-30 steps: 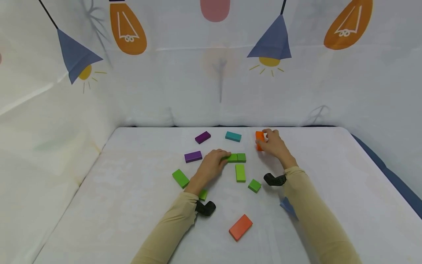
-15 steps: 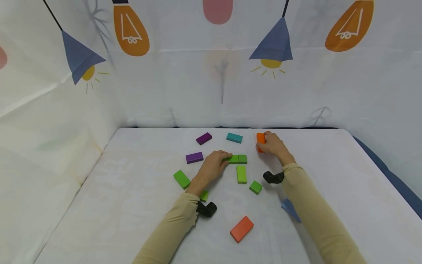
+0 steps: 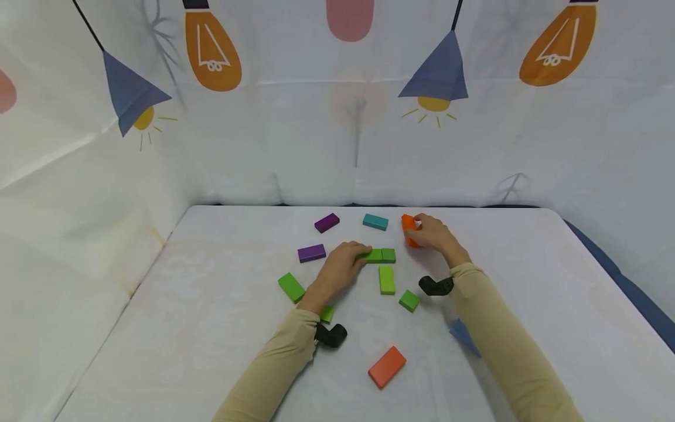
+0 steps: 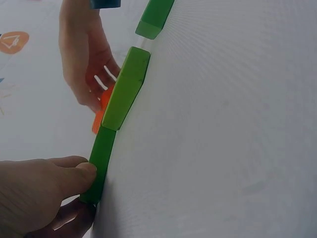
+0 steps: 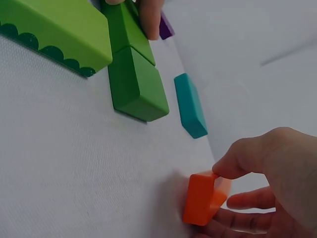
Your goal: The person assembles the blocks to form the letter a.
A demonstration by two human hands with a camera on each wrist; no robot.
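Note:
My left hand [image 3: 340, 266] pinches the left end of a green block [image 3: 374, 255] lying flat. A short green block [image 3: 388, 255] butts against its right end. Just below lies a light green block [image 3: 387, 280], whose scalloped dark green edge shows in the right wrist view. At the back right, my right hand [image 3: 435, 234] grips an orange block [image 3: 408, 225] between thumb and fingers, the block turned at an angle. The right wrist view has the thumb on one side of the orange block [image 5: 199, 198], the fingers partly hidden behind it.
A teal block [image 3: 375, 221] and two purple blocks, one farther back [image 3: 327, 223], lie near the rear. Green blocks lie left [image 3: 292, 288] and right [image 3: 409, 300]; another [image 3: 327, 314] is partly under the left wrist. An orange-red block [image 3: 387, 367] is in front, a blue piece [image 3: 464, 337] by the right sleeve.
My right hand has shifted slightly left with the orange block, which has turned from straight to slanted. My left hand stays on the green block.

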